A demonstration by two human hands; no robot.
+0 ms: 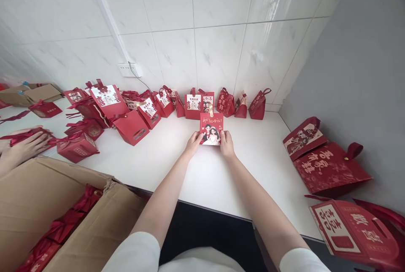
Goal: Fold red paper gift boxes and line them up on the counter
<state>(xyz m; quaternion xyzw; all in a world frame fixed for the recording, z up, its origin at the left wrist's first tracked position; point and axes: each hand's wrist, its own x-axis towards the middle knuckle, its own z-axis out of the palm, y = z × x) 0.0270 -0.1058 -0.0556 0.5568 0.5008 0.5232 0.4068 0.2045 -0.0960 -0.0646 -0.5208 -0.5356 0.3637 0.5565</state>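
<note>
Between my two hands is a small red gift box [211, 127], printed with a cartoon couple in wedding clothes and gold writing. A pale gold ribbon loop stands at its top. My left hand [193, 143] grips its left side near the lower corner, fingers mostly behind it. On the opposite side my right hand [227, 142] holds it the same way, thumb in front. The box is upright, facing me, over the white table [152, 158]. Just behind it, close to the wall, stand a red box with a white label [193, 103] and a triangular red box [225, 102].
Many red boxes, among them a large labelled one [109, 101], crowd the left. A co-worker's hands [30, 143] touch a red box there. An open carton [123, 217] of ribboned boxes stands front left. Larger red boxes [332, 166] line the grey partition [357, 74] at right.
</note>
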